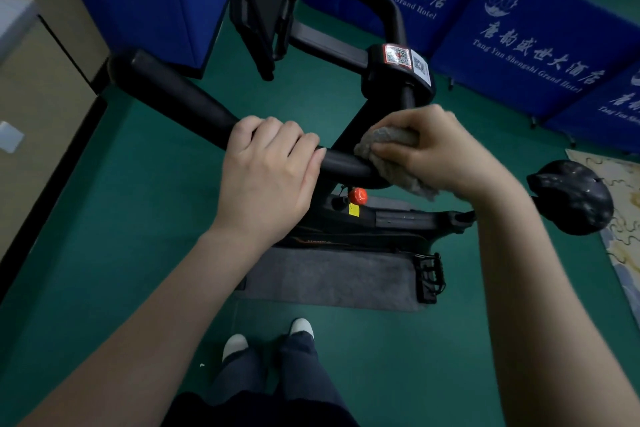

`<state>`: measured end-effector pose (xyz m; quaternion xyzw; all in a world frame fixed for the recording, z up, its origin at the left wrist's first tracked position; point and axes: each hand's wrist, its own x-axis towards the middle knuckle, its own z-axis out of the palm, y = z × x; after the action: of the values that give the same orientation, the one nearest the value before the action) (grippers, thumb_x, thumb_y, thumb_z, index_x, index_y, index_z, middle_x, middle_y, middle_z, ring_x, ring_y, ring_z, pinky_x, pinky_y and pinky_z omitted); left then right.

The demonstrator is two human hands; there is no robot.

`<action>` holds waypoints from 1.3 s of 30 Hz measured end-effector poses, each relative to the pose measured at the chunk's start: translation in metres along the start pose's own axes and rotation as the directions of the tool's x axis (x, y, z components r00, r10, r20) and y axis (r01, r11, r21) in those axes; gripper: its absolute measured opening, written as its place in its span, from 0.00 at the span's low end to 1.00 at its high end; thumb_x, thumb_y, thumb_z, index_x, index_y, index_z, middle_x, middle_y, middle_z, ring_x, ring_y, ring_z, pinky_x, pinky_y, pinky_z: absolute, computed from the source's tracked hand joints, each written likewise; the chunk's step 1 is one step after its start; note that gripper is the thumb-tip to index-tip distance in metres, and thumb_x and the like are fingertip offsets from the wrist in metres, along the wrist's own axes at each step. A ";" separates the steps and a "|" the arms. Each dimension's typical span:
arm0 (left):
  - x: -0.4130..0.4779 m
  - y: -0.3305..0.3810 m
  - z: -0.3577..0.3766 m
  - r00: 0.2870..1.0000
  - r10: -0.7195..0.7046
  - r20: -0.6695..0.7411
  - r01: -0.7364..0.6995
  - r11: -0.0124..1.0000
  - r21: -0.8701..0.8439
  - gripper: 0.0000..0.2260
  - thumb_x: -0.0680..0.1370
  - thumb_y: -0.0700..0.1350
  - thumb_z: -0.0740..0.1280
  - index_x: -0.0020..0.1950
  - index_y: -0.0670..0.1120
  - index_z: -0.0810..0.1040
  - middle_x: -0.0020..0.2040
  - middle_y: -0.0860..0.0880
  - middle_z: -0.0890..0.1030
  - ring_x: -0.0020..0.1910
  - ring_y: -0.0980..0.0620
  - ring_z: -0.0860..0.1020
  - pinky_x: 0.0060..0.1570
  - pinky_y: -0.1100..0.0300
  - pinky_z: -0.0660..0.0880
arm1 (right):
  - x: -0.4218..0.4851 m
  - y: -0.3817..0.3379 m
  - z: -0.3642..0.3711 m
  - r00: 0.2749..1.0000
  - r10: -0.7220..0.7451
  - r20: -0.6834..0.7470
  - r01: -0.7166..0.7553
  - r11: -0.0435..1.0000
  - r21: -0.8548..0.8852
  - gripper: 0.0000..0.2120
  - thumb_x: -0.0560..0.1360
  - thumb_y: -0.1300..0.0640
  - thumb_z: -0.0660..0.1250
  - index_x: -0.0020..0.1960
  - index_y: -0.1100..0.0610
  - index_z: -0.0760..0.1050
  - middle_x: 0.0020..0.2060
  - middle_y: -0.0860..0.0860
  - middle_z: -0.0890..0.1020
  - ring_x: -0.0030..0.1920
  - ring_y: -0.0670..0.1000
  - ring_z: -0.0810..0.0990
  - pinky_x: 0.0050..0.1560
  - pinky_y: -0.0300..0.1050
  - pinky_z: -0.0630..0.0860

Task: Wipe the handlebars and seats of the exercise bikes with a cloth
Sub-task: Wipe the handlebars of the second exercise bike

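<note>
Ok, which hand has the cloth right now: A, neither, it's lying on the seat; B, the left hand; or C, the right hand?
C: the right hand grips the grey cloth against the handlebar, while the left hand grips the bar with no cloth.

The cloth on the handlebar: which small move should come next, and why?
Probably slide the cloth leftward along the handlebar toward the left hand. The right hand holds it wrapped on the bar's bend near the stem, and a bare stretch of bar lies between the two hands.
</note>
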<state>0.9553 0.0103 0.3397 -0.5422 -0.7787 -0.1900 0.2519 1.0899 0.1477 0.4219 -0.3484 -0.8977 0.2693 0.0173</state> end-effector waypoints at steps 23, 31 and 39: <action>0.010 0.068 0.009 0.965 -0.264 0.009 0.264 0.965 -0.008 0.15 0.81 0.48 0.58 0.48 0.44 0.82 0.44 0.49 0.82 0.48 0.46 0.78 0.67 0.51 0.61 | 0.081 0.029 -0.029 0.615 -0.509 0.602 0.676 0.734 -0.070 0.03 0.76 0.54 0.67 0.46 0.52 0.79 0.39 0.46 0.83 0.42 0.46 0.79 0.46 0.41 0.75; 0.010 0.073 0.013 0.945 -0.327 -0.028 0.328 0.944 0.025 0.17 0.82 0.47 0.56 0.41 0.43 0.80 0.38 0.48 0.80 0.42 0.45 0.76 0.59 0.51 0.64 | 0.046 0.057 -0.024 0.704 -0.646 0.294 0.688 0.724 -0.056 0.07 0.74 0.61 0.68 0.50 0.54 0.82 0.41 0.49 0.84 0.47 0.50 0.80 0.49 0.38 0.73; 0.009 0.071 0.016 0.948 -0.311 -0.058 0.312 0.950 0.005 0.18 0.82 0.47 0.56 0.40 0.43 0.80 0.37 0.49 0.79 0.42 0.46 0.76 0.60 0.52 0.63 | 0.002 0.107 0.037 0.676 -0.491 -0.550 0.634 0.768 0.092 0.09 0.74 0.69 0.65 0.52 0.66 0.81 0.48 0.53 0.82 0.48 0.52 0.76 0.55 0.35 0.69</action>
<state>1.0168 0.0502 0.3339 -0.4050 -0.8485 -0.2372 0.2446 1.1461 0.1974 0.3365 -0.1027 -0.8786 0.2738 0.3776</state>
